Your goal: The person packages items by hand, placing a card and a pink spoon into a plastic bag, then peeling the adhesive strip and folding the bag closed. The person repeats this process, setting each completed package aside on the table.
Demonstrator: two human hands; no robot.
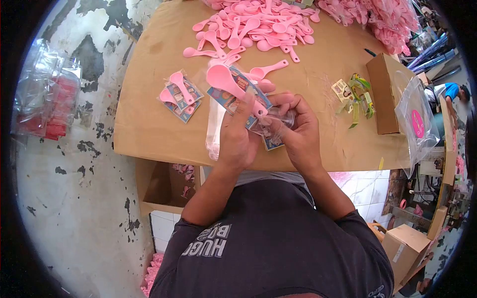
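left hand (pixel 238 131): holds a pink spoon (pixel 229 85) and card
right hand (pixel 293 126): pinches a clear bag (pixel 273 121)
around: spoon pile (pixel 253 27), brown box (pixel 387 89)
table (pixel 149 124): edge just below hands

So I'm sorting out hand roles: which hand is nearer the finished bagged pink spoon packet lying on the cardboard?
Left. The left hand is just beside the packet; the right hand sits farther off, beyond the left.

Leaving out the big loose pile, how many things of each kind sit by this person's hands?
Pink plastic spoon, held in left hand: 1
Clear plastic bag, in right hand: 1
Bagged spoon-and-card packets on the table: 2
Brown cardboard box: 1
Total: 5
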